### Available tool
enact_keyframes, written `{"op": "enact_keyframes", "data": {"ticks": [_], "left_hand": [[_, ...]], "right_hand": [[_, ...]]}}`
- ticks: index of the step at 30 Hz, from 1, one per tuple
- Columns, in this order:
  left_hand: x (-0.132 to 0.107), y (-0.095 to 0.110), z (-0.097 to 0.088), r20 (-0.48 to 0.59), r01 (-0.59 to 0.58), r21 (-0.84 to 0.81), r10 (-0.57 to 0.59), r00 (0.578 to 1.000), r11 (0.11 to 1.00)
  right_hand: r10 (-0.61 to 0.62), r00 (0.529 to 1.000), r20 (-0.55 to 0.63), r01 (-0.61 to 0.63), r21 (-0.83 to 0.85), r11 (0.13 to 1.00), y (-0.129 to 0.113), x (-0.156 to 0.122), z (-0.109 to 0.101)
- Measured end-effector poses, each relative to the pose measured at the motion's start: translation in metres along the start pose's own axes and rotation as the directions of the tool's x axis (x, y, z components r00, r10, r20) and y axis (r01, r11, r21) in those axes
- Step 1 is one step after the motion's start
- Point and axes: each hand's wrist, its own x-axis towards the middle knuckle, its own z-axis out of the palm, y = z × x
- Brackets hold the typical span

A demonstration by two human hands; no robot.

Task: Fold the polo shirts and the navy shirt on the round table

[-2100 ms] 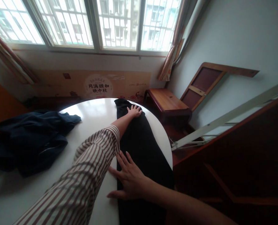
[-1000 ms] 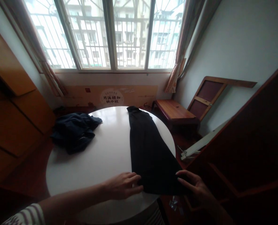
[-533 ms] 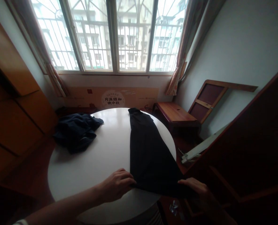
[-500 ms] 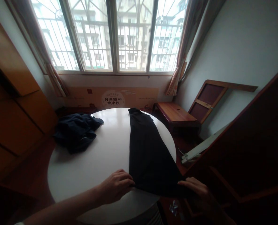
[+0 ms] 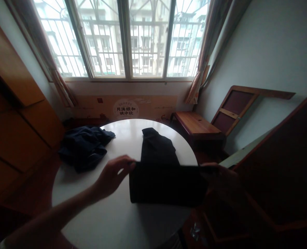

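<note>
A long black garment (image 5: 157, 152) lies along the right half of a round white table (image 5: 117, 214). Its near end is lifted off the table and hangs as a dark flap between my hands. My left hand (image 5: 114, 174) pinches the flap's left corner. My right hand (image 5: 221, 178) grips the right corner, dark against the furniture behind it. The garment's far end still rests flat near the table's back edge.
A crumpled dark blue garment (image 5: 84, 147) sits at the table's left edge. A low wooden bench (image 5: 196, 126) and a leaning wooden frame (image 5: 233, 107) stand at the right wall. Dark wooden furniture (image 5: 280, 173) is close on my right, orange cabinets (image 5: 16, 128) on the left.
Both hands went from pressing the garment flat to gripping its near corners. They have lifted the near end up and toward the far end.
</note>
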Motion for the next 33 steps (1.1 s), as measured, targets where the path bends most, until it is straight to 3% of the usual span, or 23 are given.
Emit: {"op": "enact_keyframes", "data": {"ticks": [1,4,7,11,16,21,26,28,30,31,33], "left_hand": [[0.027,-0.017,0.002,-0.070,0.042,-0.033,-0.044,0.997,0.999],[0.103,-0.084,0.013,-0.133,0.140,-0.161,-0.162,0.978,0.977],[0.160,-0.152,0.029,-0.170,0.213,-0.214,-0.251,0.953,0.953],[0.203,-0.215,0.049,-0.239,0.332,-0.141,-0.358,0.903,0.933],[0.235,-0.263,0.065,-0.267,0.405,-0.063,-0.407,0.874,0.912],[0.251,-0.285,0.075,-0.272,0.542,0.045,-0.512,0.815,0.839],[0.233,-0.271,0.073,-0.323,0.668,0.083,-0.615,0.720,0.739],[0.216,-0.260,0.068,-0.277,0.704,0.059,-0.666,0.693,0.708],[0.197,-0.250,0.062,-0.183,0.739,0.018,-0.725,0.664,0.673],[0.189,-0.245,0.060,-0.133,0.754,-0.007,-0.748,0.651,0.657],[0.176,-0.236,0.058,-0.021,0.773,-0.050,-0.775,0.632,0.632]], "right_hand": [[0.041,0.998,-0.041,-0.040,0.017,0.999,0.004,0.025,0.007],[0.049,0.994,-0.093,-0.036,0.139,0.990,0.028,0.099,0.033],[0.093,0.995,-0.038,-0.082,0.228,0.970,0.064,0.159,0.061],[0.212,0.977,0.023,-0.212,0.196,0.957,0.114,0.214,0.090],[0.268,0.963,0.011,-0.268,0.098,0.959,0.162,0.258,0.109],[0.340,0.939,-0.047,-0.343,-0.107,0.933,0.183,0.274,0.119],[0.388,0.908,-0.156,-0.416,-0.253,0.873,0.170,0.246,0.103],[0.518,0.851,-0.089,-0.524,-0.214,0.824,0.160,0.224,0.088],[0.670,0.738,0.084,-0.662,-0.107,0.742,0.150,0.202,0.075],[0.712,0.680,0.177,-0.716,-0.052,0.697,0.145,0.194,0.071],[0.724,0.620,0.303,-0.767,0.038,0.641,0.138,0.183,0.066]]}}
